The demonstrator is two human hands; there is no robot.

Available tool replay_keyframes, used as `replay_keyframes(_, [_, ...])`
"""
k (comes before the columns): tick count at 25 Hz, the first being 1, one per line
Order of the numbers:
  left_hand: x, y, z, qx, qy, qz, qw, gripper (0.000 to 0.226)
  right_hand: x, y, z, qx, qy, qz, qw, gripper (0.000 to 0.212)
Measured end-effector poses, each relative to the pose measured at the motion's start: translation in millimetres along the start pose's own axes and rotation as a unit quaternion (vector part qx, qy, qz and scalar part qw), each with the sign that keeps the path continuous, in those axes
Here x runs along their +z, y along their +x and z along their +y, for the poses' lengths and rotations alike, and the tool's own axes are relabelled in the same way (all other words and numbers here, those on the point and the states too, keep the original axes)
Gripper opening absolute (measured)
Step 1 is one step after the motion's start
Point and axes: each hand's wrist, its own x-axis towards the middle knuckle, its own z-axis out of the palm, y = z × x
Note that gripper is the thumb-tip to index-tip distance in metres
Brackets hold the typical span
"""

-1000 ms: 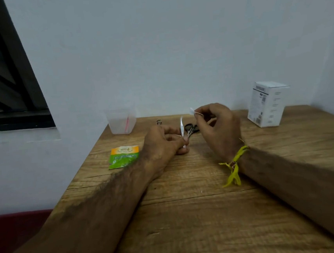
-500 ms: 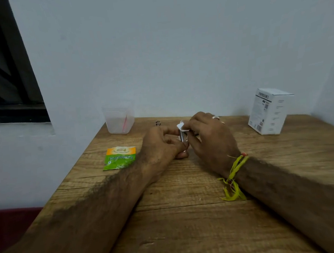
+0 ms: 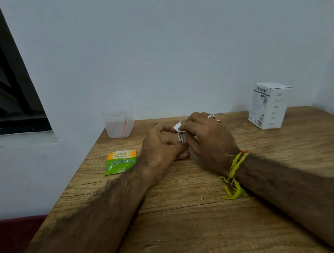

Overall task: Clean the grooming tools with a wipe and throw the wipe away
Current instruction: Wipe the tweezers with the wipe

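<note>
Head view
Left hand (image 3: 159, 145): fingers curled, pinching base of small metal tool (image 3: 181, 137), upright.
Right hand (image 3: 206, 137): fingers pinch white wipe (image 3: 177, 126) around tool's top.
Sachet (image 3: 120, 161): on table (image 3: 191, 215), just left of left fingers.
Plastic cup (image 3: 118, 123): beyond left fingers.
White box (image 3: 268, 106): well right of right fingers.
</note>
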Motion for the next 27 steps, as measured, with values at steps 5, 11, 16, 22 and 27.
replay_keyframes(5, [0.4,1.5,0.3,-0.004,0.01,-0.012,1.0,0.031,-0.4,1.2,4.5,0.0,-0.012,-0.045,0.999,0.016])
replay_keyframes(11, [-1.9,3.3,0.6,-0.028,-0.023,-0.022,0.999,0.025,-1.4,-0.4,1.3,0.008,0.009,-0.029,1.0,0.017])
replay_keyframes(16, [-1.9,3.2,1.1,-0.037,-0.029,-0.036,0.998,0.022,-0.8,1.5,3.5,0.007,0.019,-0.004,1.0,0.015])
replay_keyframes(22, [-1.4,2.0,2.9,-0.026,-0.046,-0.042,0.998,0.026,-1.0,3.2,5.2,0.03,0.043,0.019,0.998,0.013])
replay_keyframes(27, [-1.4,2.6,1.8,-0.026,-0.028,-0.039,0.999,0.03,0.3,4.2,7.6,0.046,0.042,0.027,0.998,0.014])
